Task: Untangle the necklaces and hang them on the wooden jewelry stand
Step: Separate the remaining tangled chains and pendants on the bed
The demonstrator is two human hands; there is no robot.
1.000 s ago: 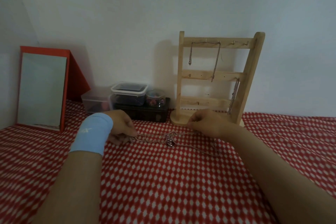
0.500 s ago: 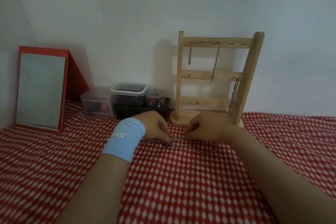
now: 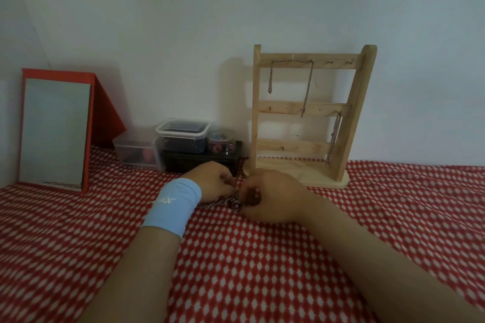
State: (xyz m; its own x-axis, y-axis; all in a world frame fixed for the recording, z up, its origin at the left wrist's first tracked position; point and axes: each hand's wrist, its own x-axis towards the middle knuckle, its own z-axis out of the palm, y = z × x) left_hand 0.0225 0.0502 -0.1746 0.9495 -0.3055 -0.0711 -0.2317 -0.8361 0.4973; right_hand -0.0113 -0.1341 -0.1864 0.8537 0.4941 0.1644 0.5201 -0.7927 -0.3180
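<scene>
Red-checked cloth [image 3: 262,270] over whole surface. Wooden jewelry stand [image 3: 349,118] back right, chains [image 3: 307,86] hung on its hooks. Left of it: black box [image 3: 199,162] bearing lidded tub [image 3: 182,131] with dark contents and round jar [image 3: 220,139] of coloured bits; clear box [image 3: 136,149] beside, something pink inside. Left hand [image 3: 212,181] and right hand [image 3: 270,196] both pinching tangled necklaces [image 3: 217,202], on cloth just before stand.

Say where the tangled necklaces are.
Head view, centre: the tangled necklaces lie on the checked cloth between the left hand and right hand, just before the wooden stand.
</scene>
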